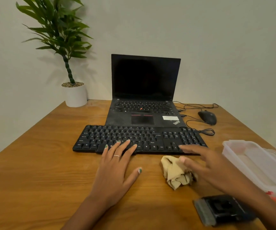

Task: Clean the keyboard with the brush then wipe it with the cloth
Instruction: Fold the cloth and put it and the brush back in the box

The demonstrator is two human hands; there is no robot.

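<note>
A black external keyboard [150, 138] lies across the wooden desk in front of the laptop. My left hand [115, 166] lies flat with spread fingers, its fingertips resting on the keyboard's front edge near the space bar. My right hand [205, 161] is blurred, with fingers extended just above a crumpled beige cloth [175, 173] on the desk; it holds nothing. A black brush [220, 209] with grey bristles lies at the near right, partly under my right forearm.
An open black laptop [143, 97] stands behind the keyboard. A black mouse [207, 117] with looped cables sits at the right back. A clear plastic container [256, 161] lies at the right edge. A potted plant [75, 93] stands at the back left corner.
</note>
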